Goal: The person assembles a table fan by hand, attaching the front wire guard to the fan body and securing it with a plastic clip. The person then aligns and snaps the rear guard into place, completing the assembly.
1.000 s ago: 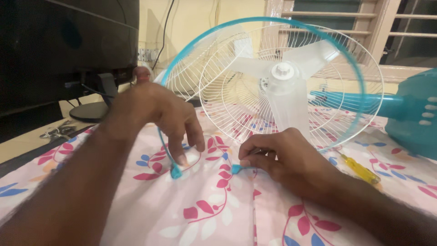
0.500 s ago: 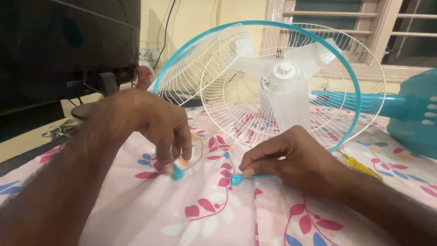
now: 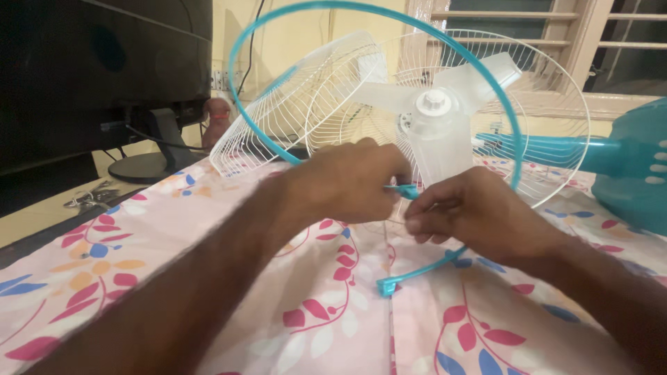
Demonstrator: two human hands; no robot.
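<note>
Your left hand (image 3: pixel 351 182) pinches one end of the teal rim band (image 3: pixel 240 52) between closed fingers, at centre in front of the fan blade hub (image 3: pixel 433 104). Your right hand (image 3: pixel 479 215) sits just beside it, fingers curled narrow, touching the band. The band's free end (image 3: pixel 386 286) rests below on the floral cloth (image 3: pixel 139 229), nearer your right hand.

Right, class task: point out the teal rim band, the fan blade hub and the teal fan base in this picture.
teal rim band (image 3: pixel 240 104), head view, on its left curve above the cloth.
fan blade hub (image 3: pixel 434 103), head view, on the round white cap.
teal fan base (image 3: pixel 636 170), head view, on its rounded side.
</note>
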